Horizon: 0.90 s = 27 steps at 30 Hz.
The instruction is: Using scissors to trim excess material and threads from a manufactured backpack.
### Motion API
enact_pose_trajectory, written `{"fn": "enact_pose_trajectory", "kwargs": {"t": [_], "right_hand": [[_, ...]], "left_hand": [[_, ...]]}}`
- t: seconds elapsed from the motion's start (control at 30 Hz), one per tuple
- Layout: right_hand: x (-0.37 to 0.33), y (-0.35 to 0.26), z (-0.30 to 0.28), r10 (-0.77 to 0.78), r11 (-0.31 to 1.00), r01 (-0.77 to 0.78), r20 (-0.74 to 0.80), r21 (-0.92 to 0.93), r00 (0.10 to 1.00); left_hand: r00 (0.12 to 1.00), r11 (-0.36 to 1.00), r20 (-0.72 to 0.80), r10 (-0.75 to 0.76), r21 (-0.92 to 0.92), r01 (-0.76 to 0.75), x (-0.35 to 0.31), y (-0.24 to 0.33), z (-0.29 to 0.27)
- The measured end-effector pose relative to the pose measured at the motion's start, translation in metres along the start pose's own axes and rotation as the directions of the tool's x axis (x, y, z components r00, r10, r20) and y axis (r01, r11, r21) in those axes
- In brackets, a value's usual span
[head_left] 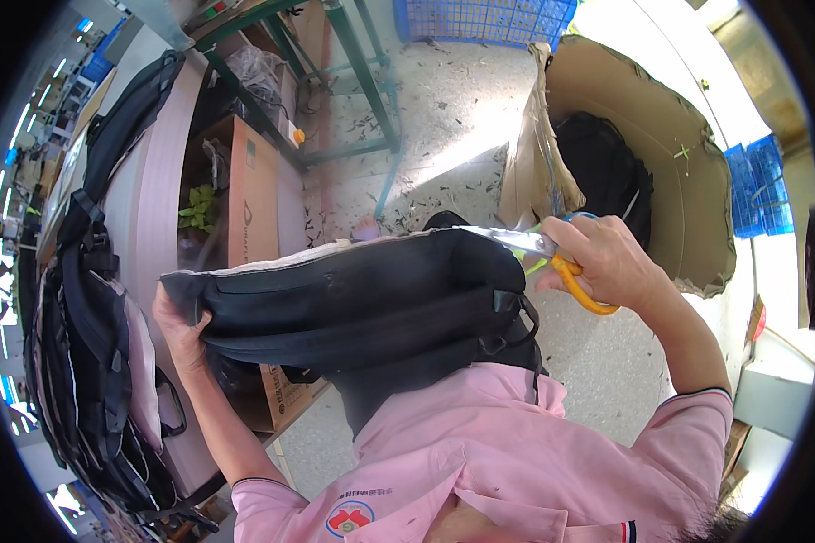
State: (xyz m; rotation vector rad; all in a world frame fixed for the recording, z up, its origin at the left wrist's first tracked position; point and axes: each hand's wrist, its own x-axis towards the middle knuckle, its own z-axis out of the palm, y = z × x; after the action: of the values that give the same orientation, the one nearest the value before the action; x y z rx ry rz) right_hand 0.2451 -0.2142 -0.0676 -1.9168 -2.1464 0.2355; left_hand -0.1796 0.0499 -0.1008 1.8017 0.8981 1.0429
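A black backpack (362,299) stretches across in front of me, with a pale raw seam edge (308,258) along its far side. My left hand (183,328) grips its left end, thumb toward me and fingers partly behind the fabric. At the other end, my right hand (607,258) is closed around scissors (581,288) with an orange-yellow handle loop. Their silver blades point left and meet the seam edge near the bag's right corner. Bits of bright green and blue show beside the scissors, partly covered by my fingers. Straps hang from the bag's near right side.
A large cardboard bin (688,217) at the right holds a black bag. On the left, more black bags (91,362) lie along a pale table (158,172). An open carton (249,195) sits below it. Green metal legs (358,77) and a blue crate (484,18) stand beyond; dark scraps litter the floor.
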Motion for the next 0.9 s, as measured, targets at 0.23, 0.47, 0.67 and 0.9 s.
{"fn": "enact_pose_trajectory", "kwargs": {"t": [0.23,0.47,0.67,0.9], "right_hand": [[0.023,-0.015,-0.028,0.074,0.974,-0.067,-0.028,0.216,0.997],[0.060,-0.042,-0.034,-0.096,0.985,0.069,0.172,0.155,0.980],[0.077,-0.045,-0.043,-0.200,0.978,0.179,0.223,0.107,0.954],[0.072,-0.036,-0.042,-0.244,0.970,0.234,0.206,0.072,0.948]], "left_hand": [[1.000,1.000,0.013,-0.004,-0.012,0.004,-0.003,0.017,0.010],[0.998,0.997,0.029,0.054,-0.048,-0.052,-0.009,0.027,0.014],[0.997,0.994,-0.027,0.070,-0.082,-0.072,-0.020,0.022,0.007],[0.997,0.990,-0.044,0.069,-0.123,-0.074,-0.024,0.011,0.002]]}}
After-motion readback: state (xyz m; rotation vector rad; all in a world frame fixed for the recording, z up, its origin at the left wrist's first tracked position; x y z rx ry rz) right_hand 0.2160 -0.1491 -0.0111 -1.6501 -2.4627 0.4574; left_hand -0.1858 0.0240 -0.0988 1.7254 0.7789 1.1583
